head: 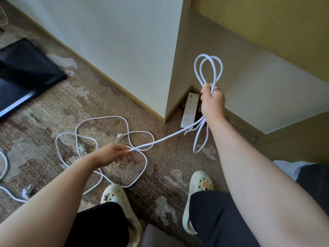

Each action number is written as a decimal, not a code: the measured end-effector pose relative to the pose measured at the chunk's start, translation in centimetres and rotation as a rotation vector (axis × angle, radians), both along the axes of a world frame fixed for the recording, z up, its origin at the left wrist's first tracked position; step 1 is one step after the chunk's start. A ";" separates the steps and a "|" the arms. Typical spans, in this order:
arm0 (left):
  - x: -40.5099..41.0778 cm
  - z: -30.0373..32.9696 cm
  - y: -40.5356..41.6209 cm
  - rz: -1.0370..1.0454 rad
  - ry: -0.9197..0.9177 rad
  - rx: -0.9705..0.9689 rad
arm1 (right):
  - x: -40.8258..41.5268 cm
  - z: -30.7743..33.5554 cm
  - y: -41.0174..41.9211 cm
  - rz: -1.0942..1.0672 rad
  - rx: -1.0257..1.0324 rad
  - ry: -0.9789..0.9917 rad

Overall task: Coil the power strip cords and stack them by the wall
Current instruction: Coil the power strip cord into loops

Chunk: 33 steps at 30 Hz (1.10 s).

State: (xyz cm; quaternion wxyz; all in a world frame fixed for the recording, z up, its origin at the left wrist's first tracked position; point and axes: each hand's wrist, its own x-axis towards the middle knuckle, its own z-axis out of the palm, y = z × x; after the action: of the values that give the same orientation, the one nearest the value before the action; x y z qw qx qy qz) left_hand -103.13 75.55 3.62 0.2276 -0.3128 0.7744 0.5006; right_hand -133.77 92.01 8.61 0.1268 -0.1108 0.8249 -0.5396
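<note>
right fingers (212, 90) gripping looped white cord (208, 68), left fingers (124, 150) pinching its slack, rest tangled on carpet (169, 166)

Loose cord (99, 139) clutters carpet (169, 157) beside wall (124, 50)

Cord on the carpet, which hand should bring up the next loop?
Left. Its fingers already pinch the cord running toward the loose tangle, so it can likely feed slack up. The right hand is full, gripping the finished loops.
</note>
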 end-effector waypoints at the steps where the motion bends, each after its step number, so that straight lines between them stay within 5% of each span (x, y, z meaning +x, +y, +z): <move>1: 0.8 0.0 -0.7 0.030 -0.009 -0.040 | -0.3 0.0 0.3 -0.011 0.000 0.004; 6: -0.7 1.9 -0.3 -0.028 0.024 -0.272 | 0.5 -0.5 -0.4 0.113 0.065 0.025; 13: -8.5 5.6 6.3 -0.272 0.393 -0.440 | 4.2 -0.6 -2.8 0.462 0.123 -0.104; 19: -9.9 5.3 7.4 0.041 0.539 -0.634 | 6.0 -0.2 -2.9 0.557 0.070 -0.257; 23: -10.1 5.6 7.2 0.218 0.411 -0.811 | 7.1 0.1 -2.9 0.593 0.111 -0.328; 33: -10.4 5.4 5.6 0.204 0.491 -0.538 | 7.3 -0.7 -3.6 0.566 0.181 -0.271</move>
State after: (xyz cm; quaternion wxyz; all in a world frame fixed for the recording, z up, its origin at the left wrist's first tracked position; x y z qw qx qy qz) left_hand -113.53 81.11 9.03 -0.1064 -0.3075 0.8746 0.3594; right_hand -126.52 88.45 7.90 0.3897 -0.2510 0.7817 -0.4172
